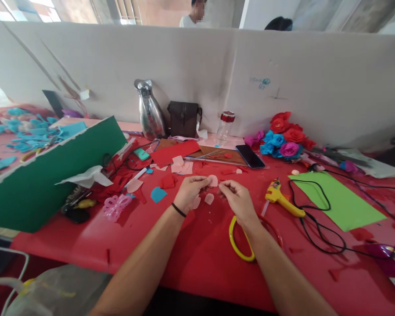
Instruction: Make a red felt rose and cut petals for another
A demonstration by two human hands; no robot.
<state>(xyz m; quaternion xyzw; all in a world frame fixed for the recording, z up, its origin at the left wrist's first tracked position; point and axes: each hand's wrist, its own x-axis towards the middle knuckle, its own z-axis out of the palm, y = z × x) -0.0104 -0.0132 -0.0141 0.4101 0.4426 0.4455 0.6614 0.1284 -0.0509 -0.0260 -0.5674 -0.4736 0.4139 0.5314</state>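
My left hand pinches a small pale pink paper petal between thumb and fingertips. Just right of that petal is my right hand, its thumb and fingers pressed together near the petal's edge; whether anything is between them is too small to see. Another pink petal lies on the red table below the hands, and one more sits partly hidden by my left hand. Beneath my right wrist are scissors with large yellow and red handles, partly covered by the forearm.
A yellow glue gun with a black cord lies right, by a green sheet. Paper flowers, a phone, a jar, a bag and a metal jug stand behind. A green board rises left.
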